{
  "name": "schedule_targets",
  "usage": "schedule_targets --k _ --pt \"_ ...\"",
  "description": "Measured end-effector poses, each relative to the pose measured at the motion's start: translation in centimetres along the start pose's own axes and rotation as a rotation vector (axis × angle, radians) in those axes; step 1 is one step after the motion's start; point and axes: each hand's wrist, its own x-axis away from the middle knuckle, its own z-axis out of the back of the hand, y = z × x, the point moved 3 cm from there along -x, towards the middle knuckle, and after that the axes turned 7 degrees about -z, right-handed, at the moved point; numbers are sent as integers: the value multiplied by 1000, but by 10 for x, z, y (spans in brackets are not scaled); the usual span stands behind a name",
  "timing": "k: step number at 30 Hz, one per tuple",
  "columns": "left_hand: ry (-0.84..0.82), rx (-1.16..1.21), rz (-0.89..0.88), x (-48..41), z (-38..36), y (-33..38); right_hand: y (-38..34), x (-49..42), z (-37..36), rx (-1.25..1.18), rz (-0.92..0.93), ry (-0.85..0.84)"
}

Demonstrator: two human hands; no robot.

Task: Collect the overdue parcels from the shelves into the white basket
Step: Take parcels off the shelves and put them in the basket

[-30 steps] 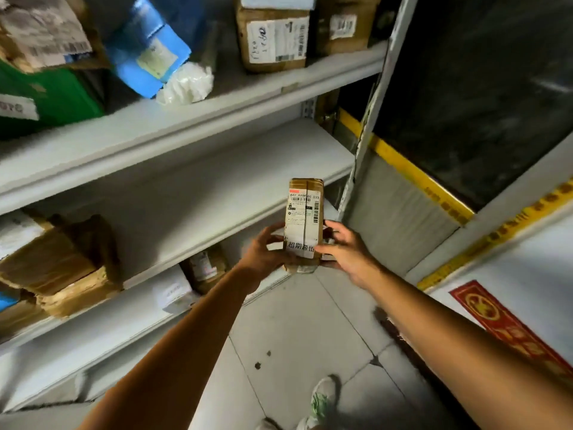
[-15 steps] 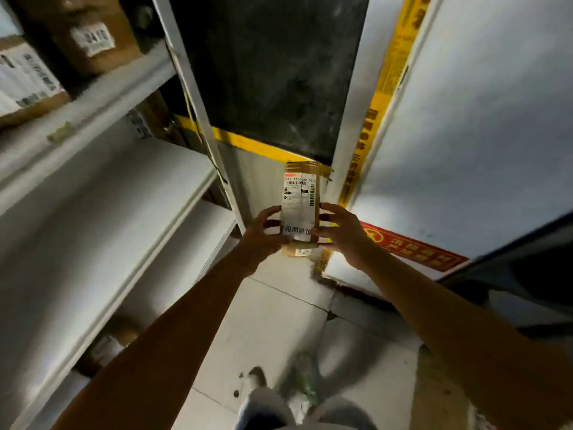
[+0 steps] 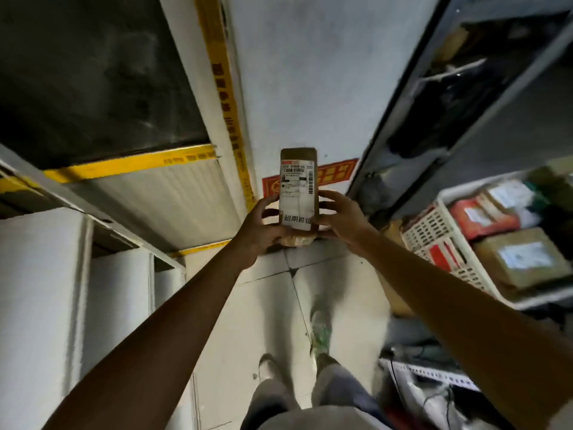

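Parcel: your parcel (image 3: 297,153) is a narrow, flat box in brown cardboard, standing upright on its short end in mid-air, between your two hands, over the floor and clear of the basket.
Label: a white paper label (image 3: 296,193) with barcodes covers most of the face towards you; the print is too blurred to read in full.
Left hand: your left hand (image 3: 259,226) grips the parcel's lower left edge, fingers curled round it, thumb up along the side.
Right hand: your right hand (image 3: 344,217) grips the lower right edge the same way, fingers bent round the cardboard.
Basket: the white basket (image 3: 431,231) sits to your right, well apart from the parcel. Rigid plastic, lattice wall, plain rim.
Basket contents: a red packet (image 3: 482,217) and a brown carton (image 3: 521,259), each with a white label; others at the back are too blurred to tell.
Floor: pale square tiles (image 3: 266,305) with dark joints, and one shoe (image 3: 321,333) on them below the parcel.
Left side: a white metal shelf (image 3: 37,274), flat and smooth.
Wall: yellow tape (image 3: 133,162) with dark print edges a ribbed grey panel, and a red sign (image 3: 336,173) sits behind the parcel.
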Motion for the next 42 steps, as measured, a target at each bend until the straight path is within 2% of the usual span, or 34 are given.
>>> schedule_targets --k 8,12,14,21,26,34,42 --pt "-302 -111 16 -25 -99 -2 31 51 91 -173 15 268" --pt "-441 -184 4 -45 -159 -3 37 75 142 -364 35 313" --pt "-502 -197 14 -55 -194 -3 42 82 172 -368 21 396" --pt "-606 -271 55 -86 -319 3 52 93 281 -464 40 539" --pt "-651 -355 47 -112 -391 4 55 96 348 -506 68 574" --pt "-754 -467 64 -151 -480 7 70 81 424 -657 53 700" --pt "-942 -489 143 -211 -571 -14 82 61 494 -747 13 848"
